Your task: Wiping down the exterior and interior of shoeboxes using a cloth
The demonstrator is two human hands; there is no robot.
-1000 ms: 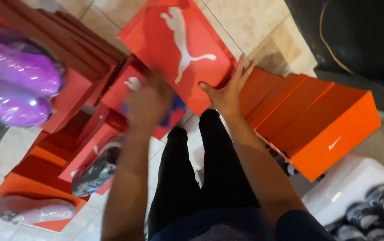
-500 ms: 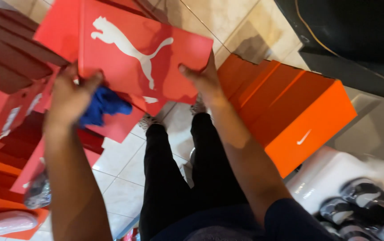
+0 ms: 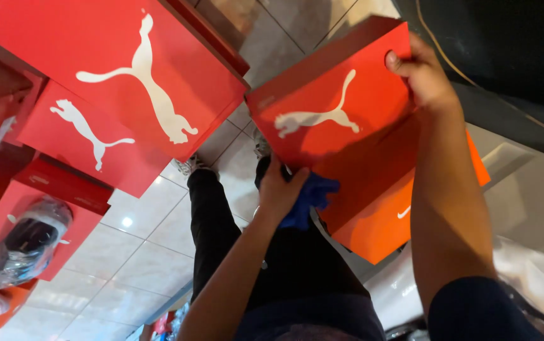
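Red shoebox (image 3: 341,113): held up between both hands, long axis running from lower left to upper right.
Left hand (image 3: 281,189): closed on its lower edge, clutching a blue cloth (image 3: 310,199).
Right hand (image 3: 420,72): gripping the far upper corner.

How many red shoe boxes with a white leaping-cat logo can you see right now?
3. One red box is held up between the left hand and right hand; a large one sits upper left; another lies just below it. More may be hidden.
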